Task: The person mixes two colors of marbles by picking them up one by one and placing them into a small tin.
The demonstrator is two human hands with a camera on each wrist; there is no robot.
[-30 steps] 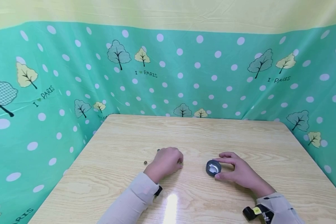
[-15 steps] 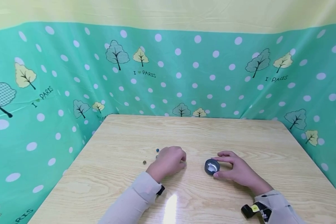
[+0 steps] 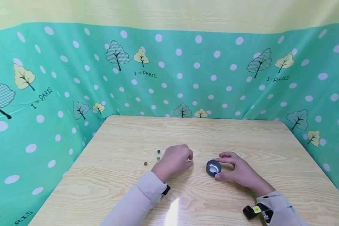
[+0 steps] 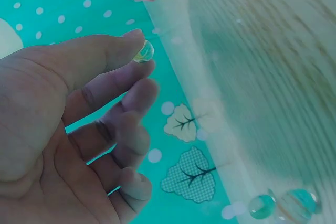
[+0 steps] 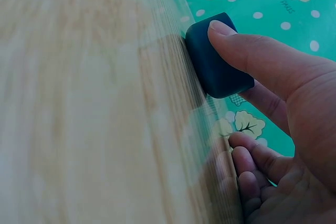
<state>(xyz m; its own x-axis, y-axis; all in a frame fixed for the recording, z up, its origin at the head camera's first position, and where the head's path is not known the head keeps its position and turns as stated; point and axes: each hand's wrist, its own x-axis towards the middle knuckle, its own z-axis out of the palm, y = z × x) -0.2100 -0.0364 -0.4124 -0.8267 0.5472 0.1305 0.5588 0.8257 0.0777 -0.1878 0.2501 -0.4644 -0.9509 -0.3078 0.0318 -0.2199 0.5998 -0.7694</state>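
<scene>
A clear glass marble with a yellow-green swirl (image 4: pixel 145 52) is pinched between the thumb and forefinger of my left hand (image 3: pixel 175 159), above the table; the other fingers curl loosely. To its right, my right hand (image 3: pixel 240 171) grips a small round dark cup (image 5: pixel 212 59) by its sides, thumb on the near side and forefinger on the far side. The cup sits on the table with its mouth up and a shiny inside. Left of my left hand lie a blue marble (image 3: pixel 158 151), a green marble (image 3: pixel 158 158) and a brownish marble (image 3: pixel 145 164).
The pale wood-grain table (image 3: pixel 214 201) reaches back to a green dotted curtain (image 3: pixel 197 78) that hangs behind it and along both sides. A bright light reflection shows near the table's front.
My left hand has lifted slightly and moved right toward the cup with the marble, leaving the blue and green marbles in plain sight. The right hand and cup stay nearly still.
</scene>
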